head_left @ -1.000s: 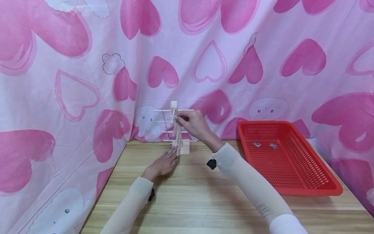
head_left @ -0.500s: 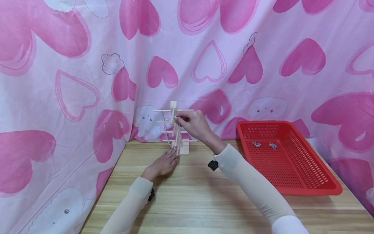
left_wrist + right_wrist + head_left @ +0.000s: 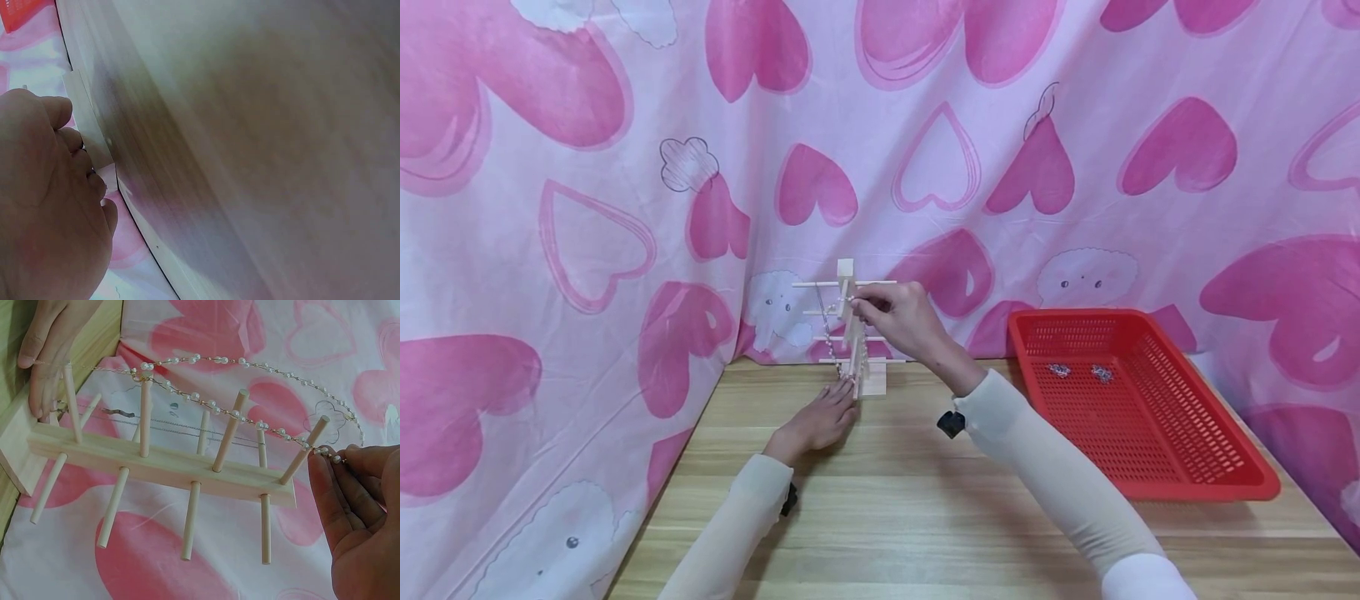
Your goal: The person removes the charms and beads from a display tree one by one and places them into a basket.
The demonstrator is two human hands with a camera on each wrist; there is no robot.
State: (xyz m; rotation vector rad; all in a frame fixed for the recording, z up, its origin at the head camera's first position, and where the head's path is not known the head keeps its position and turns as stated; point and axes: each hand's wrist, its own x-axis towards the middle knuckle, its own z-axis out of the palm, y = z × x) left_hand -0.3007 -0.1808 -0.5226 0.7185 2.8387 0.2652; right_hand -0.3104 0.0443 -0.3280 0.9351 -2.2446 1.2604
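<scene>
Necklace [image 3: 216,410]: round white beads spaced along thin gold-toned chain.

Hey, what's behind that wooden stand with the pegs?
A pink heart-print curtain hangs behind the wooden stand. Whatever its wood covers, or the right hand pinching a pearl necklace beside it hides, I can't see.

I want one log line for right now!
right hand: pinches necklace | left hand: touches rack, low down | basket: holds two silvery clumps
</scene>
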